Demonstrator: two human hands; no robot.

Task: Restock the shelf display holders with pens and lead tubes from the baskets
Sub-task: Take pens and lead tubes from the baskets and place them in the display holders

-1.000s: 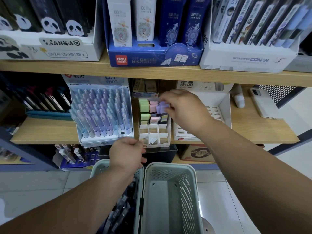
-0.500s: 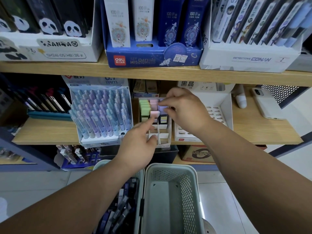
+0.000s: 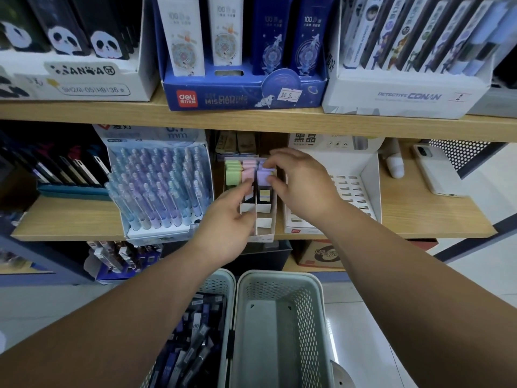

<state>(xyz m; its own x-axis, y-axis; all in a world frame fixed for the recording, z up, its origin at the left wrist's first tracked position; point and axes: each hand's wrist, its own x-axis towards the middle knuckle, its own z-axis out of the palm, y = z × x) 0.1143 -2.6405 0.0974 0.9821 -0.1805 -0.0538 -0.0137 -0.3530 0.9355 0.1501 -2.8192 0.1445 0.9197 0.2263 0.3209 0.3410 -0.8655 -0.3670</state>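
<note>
Pastel colour is packed into the far rows of the small white cardboard holder (image 3: pixel 264 224), dead centre on the wooden shelf (image 3: pixel 70 219): green tubes (image 3: pixel 234 172) towards ten o'clock, pink tubes (image 3: pixel 249 168) at twelve, and a purple tube (image 3: pixel 263 172) towards one o'clock. That purple tube is pinched between thumb and curled fingers of the right hand (image 3: pixel 302 186), which is brought in from three o'clock, seemingly so the piece can be seated square in its slot. The left hand (image 3: pixel 223 231) is reached up from seven o'clock, fingers stretched to the foot of the pink column; whether anything is gripped there or merely steadied cannot be told, since the fingertips are hidden against the dividers. The near cells, towards six o'clock, are seen bare, so the filling is judged to run from back to front with several slots to go. Below, at six o'clock, two pale perforated baskets are parked side by side within easy reach: dark lead tubes (image 3: pixel 193 340) are heaped in the left basket (image 3: pixel 223 278), while nothing is seen in the right basket (image 3: pixel 305 303). At nine o'clock of the holder a pen display (image 3: pixel 159 186) is crowded with blue and lilac pens. A phone (image 3: pixel 436 172) is left lying out at three o'clock, clear of the work.
</note>
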